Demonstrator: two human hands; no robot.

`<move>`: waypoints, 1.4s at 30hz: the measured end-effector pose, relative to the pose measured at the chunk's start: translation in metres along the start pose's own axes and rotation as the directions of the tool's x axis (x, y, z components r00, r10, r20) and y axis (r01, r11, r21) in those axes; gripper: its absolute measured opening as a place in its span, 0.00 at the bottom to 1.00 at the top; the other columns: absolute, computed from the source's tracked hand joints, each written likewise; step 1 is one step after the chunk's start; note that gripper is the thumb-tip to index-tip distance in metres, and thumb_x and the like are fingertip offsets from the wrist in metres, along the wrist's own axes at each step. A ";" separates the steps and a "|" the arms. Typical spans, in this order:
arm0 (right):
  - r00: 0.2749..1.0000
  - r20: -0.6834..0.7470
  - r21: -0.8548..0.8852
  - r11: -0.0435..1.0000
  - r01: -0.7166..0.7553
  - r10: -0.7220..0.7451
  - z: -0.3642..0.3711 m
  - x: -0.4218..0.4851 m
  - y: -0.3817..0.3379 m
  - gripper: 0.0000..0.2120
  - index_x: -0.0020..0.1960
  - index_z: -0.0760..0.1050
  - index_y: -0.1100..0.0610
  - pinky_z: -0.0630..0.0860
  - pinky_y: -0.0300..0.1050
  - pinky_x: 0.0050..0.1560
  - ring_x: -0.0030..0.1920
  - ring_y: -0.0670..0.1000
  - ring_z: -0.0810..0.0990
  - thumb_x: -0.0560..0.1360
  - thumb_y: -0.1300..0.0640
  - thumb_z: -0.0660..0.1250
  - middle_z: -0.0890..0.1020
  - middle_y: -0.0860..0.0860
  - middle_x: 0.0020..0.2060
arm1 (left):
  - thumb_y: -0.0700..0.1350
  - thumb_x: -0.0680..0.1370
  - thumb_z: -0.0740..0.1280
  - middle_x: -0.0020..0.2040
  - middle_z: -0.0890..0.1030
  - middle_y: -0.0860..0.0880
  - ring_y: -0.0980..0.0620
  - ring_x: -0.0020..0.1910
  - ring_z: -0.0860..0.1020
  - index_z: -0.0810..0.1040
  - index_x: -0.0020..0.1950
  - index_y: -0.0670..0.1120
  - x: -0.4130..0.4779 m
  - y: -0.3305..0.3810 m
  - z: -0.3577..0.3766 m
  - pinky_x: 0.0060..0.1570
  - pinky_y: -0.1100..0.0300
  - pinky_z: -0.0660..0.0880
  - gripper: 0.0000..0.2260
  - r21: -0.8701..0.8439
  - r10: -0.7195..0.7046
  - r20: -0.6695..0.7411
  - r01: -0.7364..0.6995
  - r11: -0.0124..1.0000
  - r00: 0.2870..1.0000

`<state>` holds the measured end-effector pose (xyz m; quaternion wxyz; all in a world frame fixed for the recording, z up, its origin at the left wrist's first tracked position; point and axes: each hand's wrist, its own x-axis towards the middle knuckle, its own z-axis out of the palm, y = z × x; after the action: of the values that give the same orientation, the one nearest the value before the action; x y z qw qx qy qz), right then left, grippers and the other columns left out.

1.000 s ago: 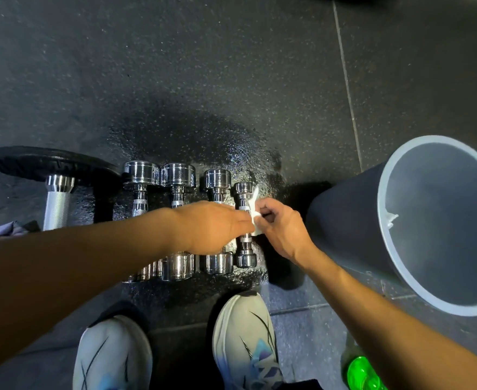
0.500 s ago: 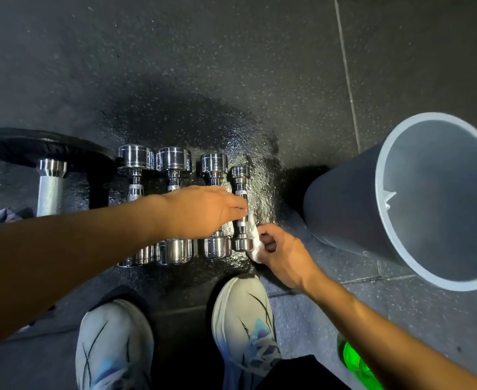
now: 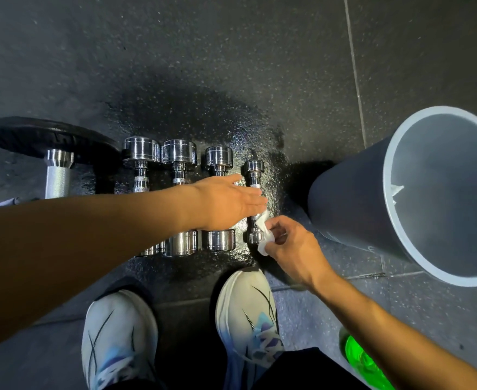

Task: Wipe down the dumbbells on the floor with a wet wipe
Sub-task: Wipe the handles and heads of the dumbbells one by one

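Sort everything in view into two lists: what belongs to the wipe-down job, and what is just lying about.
Part of the job:
- four chrome dumbbells in a row on the floor
- wet wipe
- right hand holding the wipe
- left hand over the smallest dumbbell

Just lying about:
- grey bin
- black weight plate
- green object
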<state>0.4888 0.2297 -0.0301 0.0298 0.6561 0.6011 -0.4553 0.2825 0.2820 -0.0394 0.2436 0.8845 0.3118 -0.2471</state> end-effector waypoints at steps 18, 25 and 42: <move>0.900 0.143 -0.705 0.596 0.384 -0.411 0.048 0.007 -0.022 0.21 0.45 0.84 0.63 0.79 0.47 0.35 0.36 0.58 0.82 0.52 0.67 0.80 0.81 0.57 0.38 | 0.41 0.84 0.58 0.82 0.42 0.58 0.58 0.80 0.40 0.45 0.83 0.55 0.021 -0.002 -0.009 0.79 0.48 0.41 0.32 0.000 0.017 0.034 -0.017 1.000 0.999; 0.960 0.009 -0.466 0.849 0.251 -0.279 0.023 -0.015 0.005 0.13 0.60 0.75 0.54 0.79 0.48 0.45 0.47 0.55 0.79 0.76 0.62 0.68 0.75 0.52 0.53 | 0.27 0.75 0.58 0.82 0.47 0.55 0.58 0.80 0.46 0.43 0.82 0.57 0.010 -0.006 -0.006 0.79 0.52 0.44 0.44 -0.152 -0.034 -0.056 0.025 0.988 0.998; 0.977 -0.179 0.021 0.993 0.118 -0.112 0.023 0.015 -0.009 0.09 0.41 0.77 0.55 0.71 0.30 0.42 0.38 0.44 0.76 0.76 0.53 0.74 0.79 0.49 0.41 | 0.26 0.74 0.57 0.81 0.56 0.57 0.56 0.76 0.63 0.46 0.82 0.60 -0.012 -0.014 0.009 0.65 0.65 0.65 0.45 -0.693 -0.213 -0.130 0.065 0.718 0.968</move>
<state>0.4660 0.2303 -0.0485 -0.0606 0.6586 0.6311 -0.4054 0.2620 0.2813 -0.0430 0.4998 0.7267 0.4694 -0.0424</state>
